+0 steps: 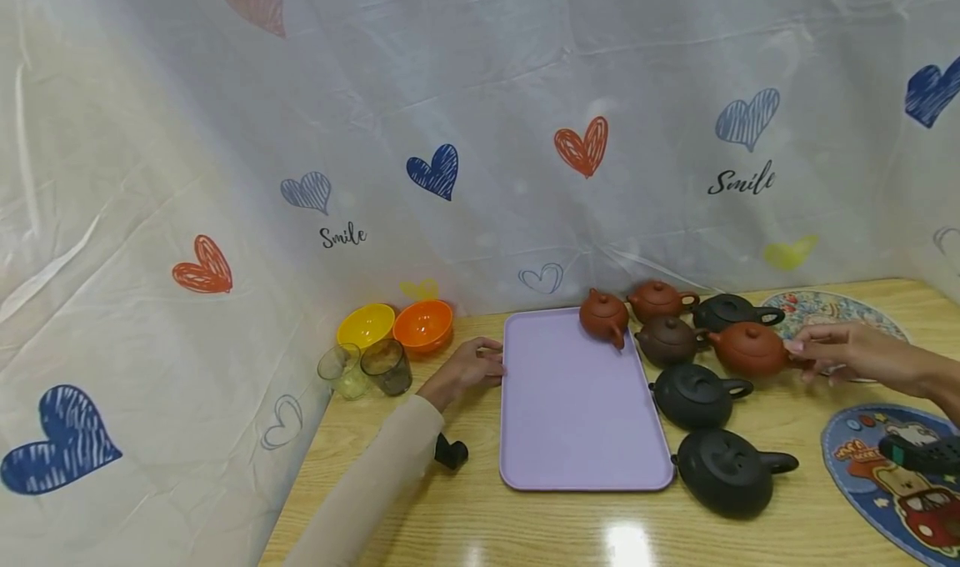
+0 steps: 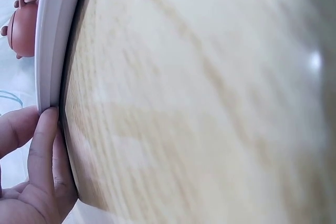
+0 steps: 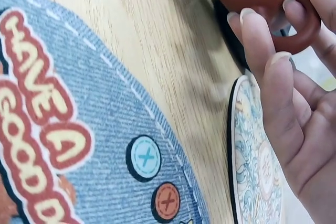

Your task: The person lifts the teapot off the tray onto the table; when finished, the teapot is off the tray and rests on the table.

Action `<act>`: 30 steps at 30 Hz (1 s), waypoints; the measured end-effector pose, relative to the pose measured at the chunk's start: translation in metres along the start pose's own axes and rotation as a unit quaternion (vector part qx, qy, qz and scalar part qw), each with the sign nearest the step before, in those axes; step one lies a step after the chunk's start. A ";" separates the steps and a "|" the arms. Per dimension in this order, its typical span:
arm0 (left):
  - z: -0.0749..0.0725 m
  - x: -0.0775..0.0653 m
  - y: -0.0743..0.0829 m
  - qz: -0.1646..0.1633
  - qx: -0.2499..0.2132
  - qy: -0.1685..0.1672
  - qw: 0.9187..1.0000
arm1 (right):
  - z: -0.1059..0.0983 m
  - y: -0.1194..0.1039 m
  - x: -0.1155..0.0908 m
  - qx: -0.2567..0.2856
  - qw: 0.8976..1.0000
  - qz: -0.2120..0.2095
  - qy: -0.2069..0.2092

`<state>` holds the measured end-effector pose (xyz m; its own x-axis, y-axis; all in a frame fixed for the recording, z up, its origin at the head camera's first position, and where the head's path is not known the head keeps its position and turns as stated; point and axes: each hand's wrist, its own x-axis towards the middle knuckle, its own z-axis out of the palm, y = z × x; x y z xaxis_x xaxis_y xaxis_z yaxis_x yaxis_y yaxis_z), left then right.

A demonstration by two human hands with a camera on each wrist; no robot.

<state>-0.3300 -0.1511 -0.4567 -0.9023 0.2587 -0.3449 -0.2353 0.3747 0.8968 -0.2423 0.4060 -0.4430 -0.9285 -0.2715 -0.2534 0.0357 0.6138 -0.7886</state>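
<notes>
My right hand holds a reddish-brown clay teapot by its loop handle, fingers curled about the loop in the right wrist view. The pot's spout points left, toward the tray, and its shadow falls on the wood. My left hand is at the left edge of a lilac rectangular tray; in the left wrist view its thumb and fingers pinch the rim. A small red clay teapot sits on the tray's far right corner.
Right of the tray stand a red teapot, a dark brown one and several black ones. Two round mats lie farther right. Yellow and orange bowls and two glasses stand at left.
</notes>
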 end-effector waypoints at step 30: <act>0.001 0.000 0.000 0.005 -0.008 0.001 1.000 | -0.005 0.020 0.007 0.028 0.998 -0.024 -0.041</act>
<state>-0.3300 -0.1502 -0.4569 -0.9057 0.2598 -0.3351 -0.2317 0.3586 0.9043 -0.2496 0.4203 -0.4575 -0.8963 -0.3612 -0.2572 0.0137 0.5573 -0.8302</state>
